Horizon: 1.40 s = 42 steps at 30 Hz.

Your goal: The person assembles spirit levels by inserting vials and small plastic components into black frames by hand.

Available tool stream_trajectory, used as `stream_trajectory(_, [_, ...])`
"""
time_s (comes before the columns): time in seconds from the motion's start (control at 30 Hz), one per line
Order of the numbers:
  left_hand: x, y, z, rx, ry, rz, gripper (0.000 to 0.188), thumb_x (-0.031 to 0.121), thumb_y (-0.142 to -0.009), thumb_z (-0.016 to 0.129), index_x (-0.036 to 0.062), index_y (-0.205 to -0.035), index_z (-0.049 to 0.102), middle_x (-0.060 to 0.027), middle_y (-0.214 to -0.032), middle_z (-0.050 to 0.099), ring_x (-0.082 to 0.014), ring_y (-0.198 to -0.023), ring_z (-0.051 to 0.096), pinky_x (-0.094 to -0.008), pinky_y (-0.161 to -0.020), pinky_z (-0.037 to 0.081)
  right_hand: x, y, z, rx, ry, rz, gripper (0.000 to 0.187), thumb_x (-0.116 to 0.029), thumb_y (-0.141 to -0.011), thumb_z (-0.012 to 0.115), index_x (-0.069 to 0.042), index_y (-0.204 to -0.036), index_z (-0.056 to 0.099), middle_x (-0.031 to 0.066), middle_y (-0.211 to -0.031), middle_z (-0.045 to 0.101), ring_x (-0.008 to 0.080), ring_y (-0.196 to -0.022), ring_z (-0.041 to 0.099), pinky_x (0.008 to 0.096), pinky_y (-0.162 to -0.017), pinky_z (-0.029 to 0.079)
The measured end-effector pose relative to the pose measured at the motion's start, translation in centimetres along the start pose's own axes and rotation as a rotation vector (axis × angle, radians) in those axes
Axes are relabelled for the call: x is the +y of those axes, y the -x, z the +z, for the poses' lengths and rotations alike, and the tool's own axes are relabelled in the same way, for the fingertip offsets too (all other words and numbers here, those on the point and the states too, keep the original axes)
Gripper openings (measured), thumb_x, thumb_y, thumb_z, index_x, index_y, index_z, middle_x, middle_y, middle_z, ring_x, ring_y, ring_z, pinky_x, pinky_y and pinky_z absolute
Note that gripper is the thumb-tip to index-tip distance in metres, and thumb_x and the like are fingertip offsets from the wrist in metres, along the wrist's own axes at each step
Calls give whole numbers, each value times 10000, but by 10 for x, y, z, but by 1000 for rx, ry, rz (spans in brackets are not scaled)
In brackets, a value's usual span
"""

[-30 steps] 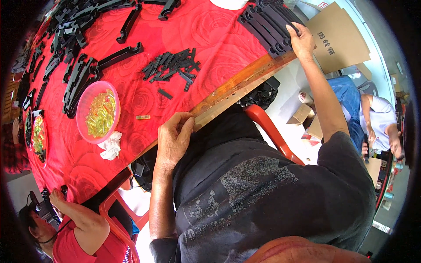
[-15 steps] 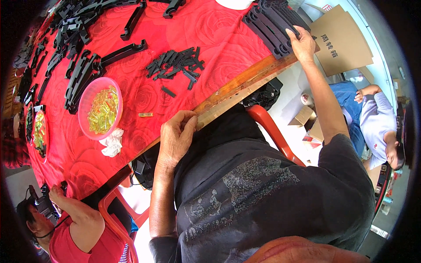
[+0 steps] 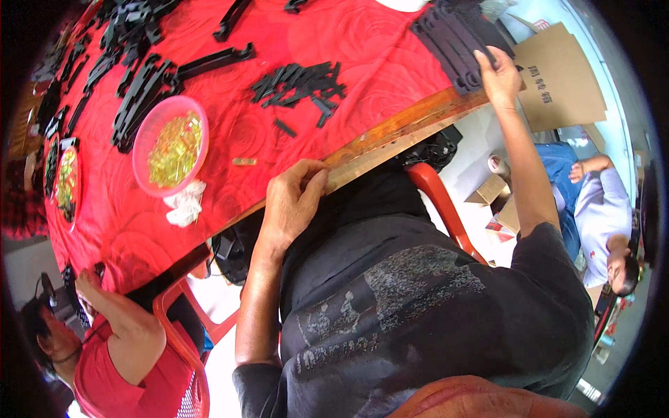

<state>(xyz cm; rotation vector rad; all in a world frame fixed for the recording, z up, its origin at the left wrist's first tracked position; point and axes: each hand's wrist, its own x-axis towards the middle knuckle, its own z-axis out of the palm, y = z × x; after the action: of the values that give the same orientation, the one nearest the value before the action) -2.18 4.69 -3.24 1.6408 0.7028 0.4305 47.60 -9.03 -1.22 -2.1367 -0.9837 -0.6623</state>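
Note:
My right hand (image 3: 502, 78) is at the far right corner of the table, with thumb and fingers closed round the end of a long black plastic part on a neat stack of such parts (image 3: 449, 45). My left hand (image 3: 296, 198) is at the wooden table edge (image 3: 401, 132), its fingers curled against the thumb; what they hold, if anything, is hidden. A small yellowish clear piece (image 3: 244, 161) lies on the red cloth beyond it. Farther off is a loose heap of short black strips (image 3: 300, 82). A pink bowl (image 3: 141, 143) holds many yellowish clear pieces (image 3: 174, 153).
Crumpled white tissue (image 3: 185, 203) lies beside the bowl. More long black parts (image 3: 143, 94) are piled at the far left. A person in red (image 3: 132, 355) sits at left, another in a pale shirt (image 3: 603, 209) at right, near a cardboard sheet (image 3: 564, 80) and a red chair (image 3: 446, 209).
The whole view has shifted slightly, so the table and its contents appear farther right. My right hand stays at the stack, and my left hand stays curled by the table edge.

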Motion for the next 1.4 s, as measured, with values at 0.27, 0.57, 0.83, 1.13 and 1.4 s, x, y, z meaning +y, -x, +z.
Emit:
stream_trajectory(0.27, [-3, 1, -5, -59, -25, -34, 213, 144, -998, 583, -36, -1080, 662, -31, -811, 668, -87, -761, 621, -251, -683, 503, -31, 5, -13, 42, 50, 41, 594, -479, -782, 829, -68, -1191, 701, 121, -1113, 710, 247, -976, 674, 373, -890, 530])
stream_trajectory(0.57, [2, -1, -6, -6, -25, -34, 200, 143, -996, 593, -29, -1058, 676, -25, -815, 678, -80, -745, 625, -252, -671, 505, -139, 25, 2, 144, -255, -259, 408, -279, -850, 812, -57, -1168, 684, 105, -1155, 664, 257, -1099, 608, 376, -945, 476])
stream_trajectory(0.83, [5, -25, -8, 434, -212, 95, 212, 117, -901, 675, -34, -1050, 684, -210, -1015, 685, -279, -869, 717, -352, -743, 558, -236, 100, 99, -346, -1044, 345, 429, -268, -982, 676, -4, -1306, 581, 150, -1269, 636, 209, -1199, 587, 330, -1041, 457])
stream_trajectory(1.13, [3, -47, 0, 431, -152, 233, 272, 79, -892, 642, -22, -1143, 667, -214, -1172, 659, -301, -1016, 701, -369, -823, 552, -296, 108, 132, -472, -1117, 418, 564, -360, -980, 666, 57, -1331, 520, 202, -1321, 596, 242, -1225, 579, 335, -1050, 450])
stream_trajectory(1.4, [-14, -46, -1, 347, -25, 209, 144, 3, -907, 631, -35, -1041, 666, -165, -939, 690, -255, -879, 713, -344, -750, 549, -314, 62, 173, -526, -937, 75, 430, -312, -933, 715, 18, -1201, 651, 149, -1183, 706, 211, -1123, 664, 326, -976, 507])
